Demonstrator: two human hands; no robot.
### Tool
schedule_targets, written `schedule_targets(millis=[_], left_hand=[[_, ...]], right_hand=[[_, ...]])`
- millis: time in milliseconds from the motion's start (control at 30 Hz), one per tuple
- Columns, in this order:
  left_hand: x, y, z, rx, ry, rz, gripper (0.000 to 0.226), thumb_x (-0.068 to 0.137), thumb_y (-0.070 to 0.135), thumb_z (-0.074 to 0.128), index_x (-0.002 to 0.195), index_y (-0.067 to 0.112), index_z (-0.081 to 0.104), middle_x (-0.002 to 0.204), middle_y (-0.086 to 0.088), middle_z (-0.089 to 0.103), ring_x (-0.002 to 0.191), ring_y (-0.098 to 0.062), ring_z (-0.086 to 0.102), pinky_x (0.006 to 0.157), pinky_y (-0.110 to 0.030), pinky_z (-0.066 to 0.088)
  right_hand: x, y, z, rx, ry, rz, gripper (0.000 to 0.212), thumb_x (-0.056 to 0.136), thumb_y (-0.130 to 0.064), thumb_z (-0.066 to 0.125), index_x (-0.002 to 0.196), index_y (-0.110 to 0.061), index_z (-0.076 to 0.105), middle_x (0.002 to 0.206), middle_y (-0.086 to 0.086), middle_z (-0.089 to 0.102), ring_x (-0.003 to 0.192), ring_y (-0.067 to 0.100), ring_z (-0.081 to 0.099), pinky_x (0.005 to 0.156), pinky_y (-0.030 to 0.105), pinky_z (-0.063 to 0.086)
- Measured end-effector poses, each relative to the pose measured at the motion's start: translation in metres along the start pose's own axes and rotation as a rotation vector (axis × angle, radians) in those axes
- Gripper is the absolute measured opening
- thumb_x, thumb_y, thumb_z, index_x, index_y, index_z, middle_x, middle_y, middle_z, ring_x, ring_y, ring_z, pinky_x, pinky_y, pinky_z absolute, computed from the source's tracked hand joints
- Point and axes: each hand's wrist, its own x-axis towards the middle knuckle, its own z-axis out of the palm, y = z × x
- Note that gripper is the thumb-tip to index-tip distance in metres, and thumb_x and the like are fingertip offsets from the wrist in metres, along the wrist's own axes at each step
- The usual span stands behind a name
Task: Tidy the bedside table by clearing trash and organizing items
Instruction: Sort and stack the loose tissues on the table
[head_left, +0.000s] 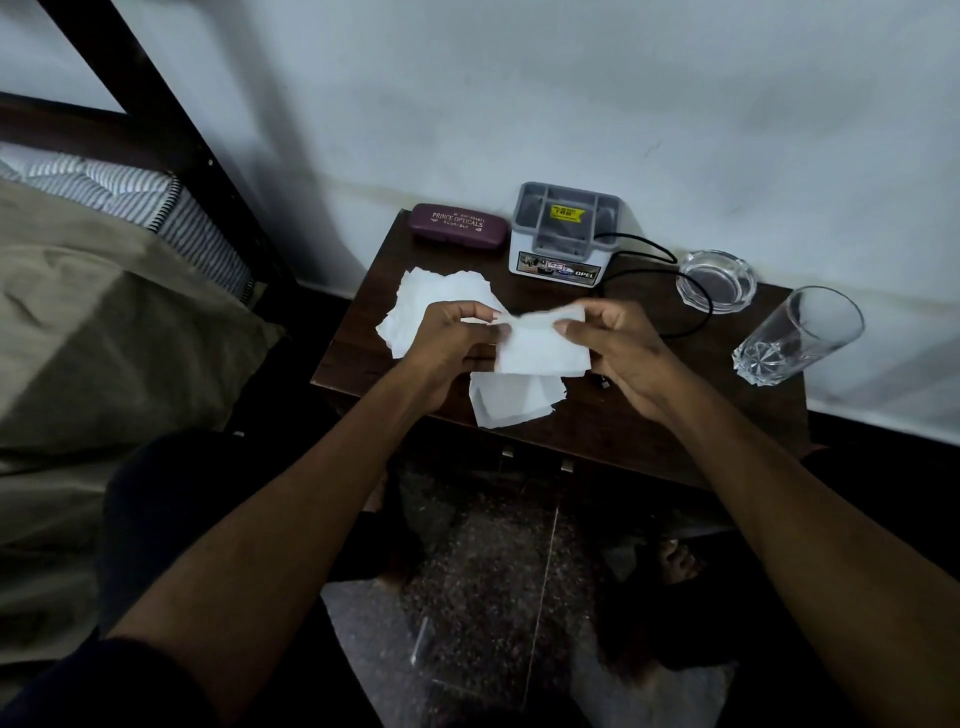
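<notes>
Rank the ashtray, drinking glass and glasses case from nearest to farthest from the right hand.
From the right hand:
1. Ashtray, just behind it to the right.
2. Drinking glass, farther right at the table's edge.
3. Glasses case, back left by the wall.

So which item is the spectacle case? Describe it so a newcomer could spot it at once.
Start at the dark wooden bedside table against the pale wall, and look to its back left corner. The spectacle case lies flat there, just left of the grey desk organiser. It is the only maroon, oblong item, with pale lettering printed on its lid.
</notes>
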Motion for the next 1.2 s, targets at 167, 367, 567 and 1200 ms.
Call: schedule_targets(millis=[167, 367, 567, 1200], left_hand=[[-0.007, 0.008, -0.012, 0.131, -0.076, -0.040, 0.007, 0.092, 0.004, 0.076, 0.091, 0.003, 0.069, 0.084, -0.021, 0.077, 0.066, -0.029, 0.077, 0.060, -0.031, 0.062], [-0.016, -0.012, -0.023, 0.592, 0.247, -0.013, 0.034, 0.092, 0.029, 0.078, 0.080, -0.002, 0.070, 0.061, -0.010, 0.076, 0.051, -0.025, 0.074, 0.051, -0.030, 0.058], [-0.030, -0.045, -0.005, 0.706, 0.315, -0.063, 0.042, 0.076, 0.051, 0.079, 0.066, 0.011, 0.072, 0.059, -0.006, 0.074, 0.059, -0.024, 0.076, 0.068, -0.039, 0.065], [-0.027, -0.042, 0.033, 0.424, 0.418, -0.035, 0.050, 0.084, 0.054, 0.065, 0.069, 0.007, 0.063, 0.074, -0.011, 0.071, 0.079, -0.033, 0.072, 0.078, -0.045, 0.060]], right_hand=[[0.000, 0.012, 0.003, -0.091, 0.070, 0.055, 0.017, 0.099, -0.017, 0.070, 0.111, -0.008, 0.075, 0.102, 0.009, 0.080, 0.092, 0.025, 0.076, 0.073, 0.035, 0.059], [0.007, 0.006, -0.011, -0.135, 0.157, 0.042, 0.010, 0.098, -0.012, 0.068, 0.107, -0.012, 0.074, 0.104, 0.011, 0.079, 0.095, 0.028, 0.076, 0.081, 0.042, 0.061], [0.002, 0.001, -0.002, 0.305, -0.003, 0.157, 0.017, 0.101, -0.006, 0.063, 0.115, 0.000, 0.070, 0.096, 0.009, 0.079, 0.079, 0.016, 0.074, 0.065, 0.026, 0.060], [-0.031, 0.029, 0.058, -1.109, 0.266, 0.019, 0.063, 0.095, -0.048, 0.069, 0.135, -0.003, 0.052, 0.132, 0.019, 0.059, 0.117, 0.041, 0.063, 0.088, 0.043, 0.052]])
